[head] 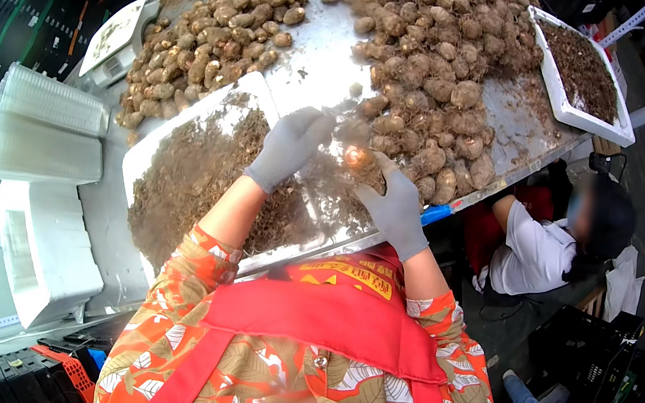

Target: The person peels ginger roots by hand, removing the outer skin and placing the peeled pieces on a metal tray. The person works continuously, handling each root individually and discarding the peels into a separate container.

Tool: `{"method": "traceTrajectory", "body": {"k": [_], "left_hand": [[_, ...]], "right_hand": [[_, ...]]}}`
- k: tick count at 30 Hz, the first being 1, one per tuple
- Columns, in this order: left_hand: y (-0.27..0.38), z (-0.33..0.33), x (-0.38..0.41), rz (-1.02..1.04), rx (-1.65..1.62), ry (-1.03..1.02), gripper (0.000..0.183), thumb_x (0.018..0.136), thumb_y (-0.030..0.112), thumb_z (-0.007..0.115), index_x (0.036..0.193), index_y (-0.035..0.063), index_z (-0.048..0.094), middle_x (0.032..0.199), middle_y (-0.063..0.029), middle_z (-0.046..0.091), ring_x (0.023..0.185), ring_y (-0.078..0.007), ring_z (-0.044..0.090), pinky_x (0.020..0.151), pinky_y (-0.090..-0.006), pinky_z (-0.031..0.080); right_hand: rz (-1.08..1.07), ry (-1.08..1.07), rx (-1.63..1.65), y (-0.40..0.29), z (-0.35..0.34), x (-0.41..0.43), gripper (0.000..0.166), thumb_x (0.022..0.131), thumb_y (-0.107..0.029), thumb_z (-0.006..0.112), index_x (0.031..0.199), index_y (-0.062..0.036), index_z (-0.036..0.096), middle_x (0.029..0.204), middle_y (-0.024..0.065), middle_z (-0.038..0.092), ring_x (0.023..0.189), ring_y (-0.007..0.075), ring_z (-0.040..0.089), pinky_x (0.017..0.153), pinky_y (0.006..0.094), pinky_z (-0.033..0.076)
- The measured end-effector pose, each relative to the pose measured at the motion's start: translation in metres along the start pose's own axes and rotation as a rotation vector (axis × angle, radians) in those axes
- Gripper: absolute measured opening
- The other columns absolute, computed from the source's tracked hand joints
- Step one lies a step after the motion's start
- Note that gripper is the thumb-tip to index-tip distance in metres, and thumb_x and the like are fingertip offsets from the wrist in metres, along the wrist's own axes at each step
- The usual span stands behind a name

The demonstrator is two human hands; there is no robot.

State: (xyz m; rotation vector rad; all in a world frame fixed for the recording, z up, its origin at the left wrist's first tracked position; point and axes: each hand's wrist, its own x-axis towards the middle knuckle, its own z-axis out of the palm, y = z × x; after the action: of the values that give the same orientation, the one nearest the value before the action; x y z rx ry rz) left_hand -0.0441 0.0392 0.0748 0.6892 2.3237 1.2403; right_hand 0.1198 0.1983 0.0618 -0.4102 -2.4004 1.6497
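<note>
Grey gloves cover both hands. My right hand (393, 203) reaches to a hairy taro corm (357, 158) with a pale orange cut end, its fingers around the lower side. My left hand (293, 145) is curled close by on the left, above the edge of a white tray (132, 162) filled with brown root fibres and peelings; whether it holds a tool or a corm is hidden by blur. Beyond my right hand lies a large heap of hairy taro corms (435, 86). A second heap of cleaner, trimmed corms (222, 34) lies at the upper left of the metal table.
A foam tray of peelings (622, 125) stands at the table's right edge. At left are a scale (113, 67), stacked clear plastic trays (49, 126) and a white foam box (62, 249). A person in a white shirt (532, 254) sits near the table's right side.
</note>
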Motion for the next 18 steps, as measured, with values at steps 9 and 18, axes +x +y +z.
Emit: {"method": "traceTrajectory", "body": {"k": [9,18], "left_hand": [[0.016,-0.002,-0.016,-0.1,-0.169,-0.187,0.044,0.092,0.02,0.064,0.13,-0.0013,0.06,0.117,-0.0084,0.068,0.1,-0.0148,0.063,0.09,-0.0304,0.051],[0.034,0.018,-0.034,-0.033,-0.353,-0.169,0.047,0.084,0.017,0.073,0.125,-0.0037,0.061,0.106,-0.0075,0.068,0.095,-0.0115,0.061,0.085,-0.0272,0.051]], "right_hand": [[-0.053,0.05,-0.012,0.012,0.003,0.004,0.056,0.086,-0.015,0.071,0.137,-0.001,0.054,0.129,0.0214,0.062,0.119,0.0309,0.062,0.1,0.0351,0.048],[-0.263,0.147,-0.054,0.001,-0.008,0.014,0.049,0.085,-0.017,0.073,0.132,-0.0063,0.061,0.109,0.0157,0.065,0.097,0.0284,0.065,0.084,0.0354,0.051]]}}
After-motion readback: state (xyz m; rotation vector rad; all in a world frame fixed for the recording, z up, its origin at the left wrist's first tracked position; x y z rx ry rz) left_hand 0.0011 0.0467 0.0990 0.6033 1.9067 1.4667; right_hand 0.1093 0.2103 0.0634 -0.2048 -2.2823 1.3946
